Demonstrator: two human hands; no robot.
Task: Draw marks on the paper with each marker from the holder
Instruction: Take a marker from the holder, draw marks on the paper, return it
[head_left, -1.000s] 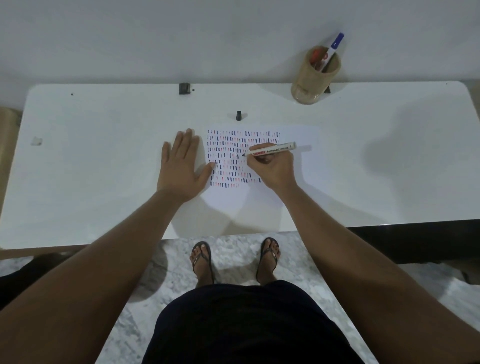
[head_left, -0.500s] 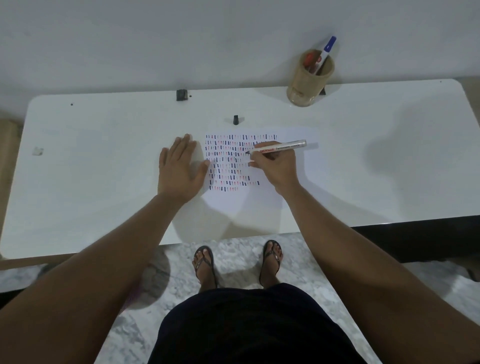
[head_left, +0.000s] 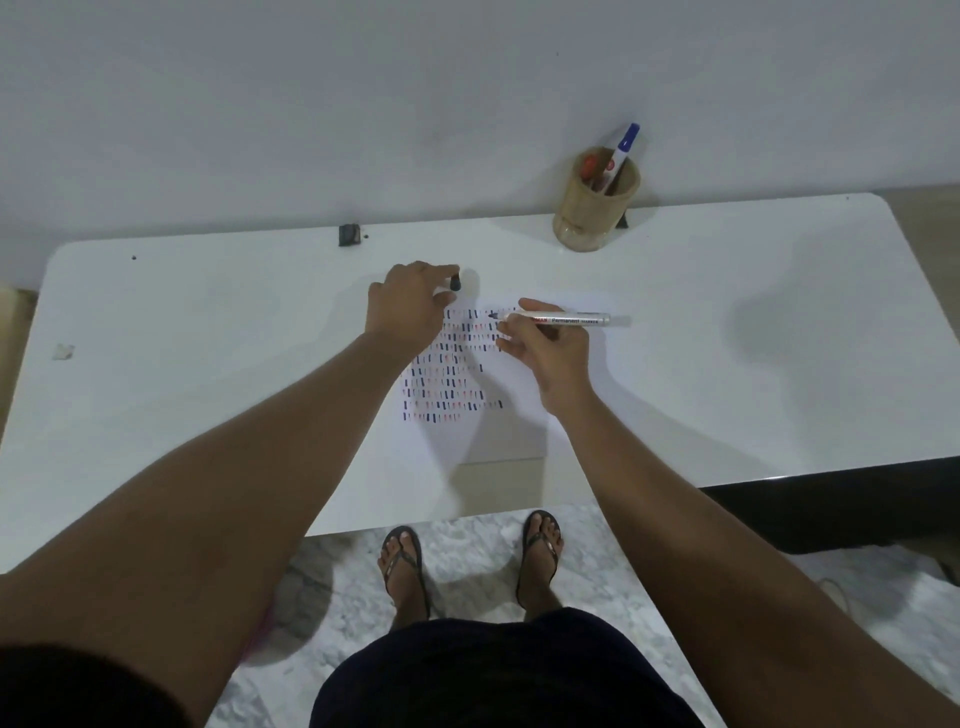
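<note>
Uncapped marker (head_left: 563, 318) over the marked paper (head_left: 519, 431), small black cap (head_left: 455, 283) at our fingertips.

Our right hand (head_left: 545, 345) grips the slim white marker; our left hand (head_left: 408, 304) pinches the cap on the smooth white table (head_left: 208, 338). The round wooden holder (head_left: 592, 213) stands far back with two markers.

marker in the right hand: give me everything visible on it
The marker is a slim white-grey barrel printed "Permanent Marker", with a red patch of label near the grip. It is uncapped, its dark tip bare and pointing left. It lies nearly level above the paper, over the top rows of marks. The right hand pinches its front end; the rear end sticks out free to the right. Whether the tip touches the paper is unclear.
</note>
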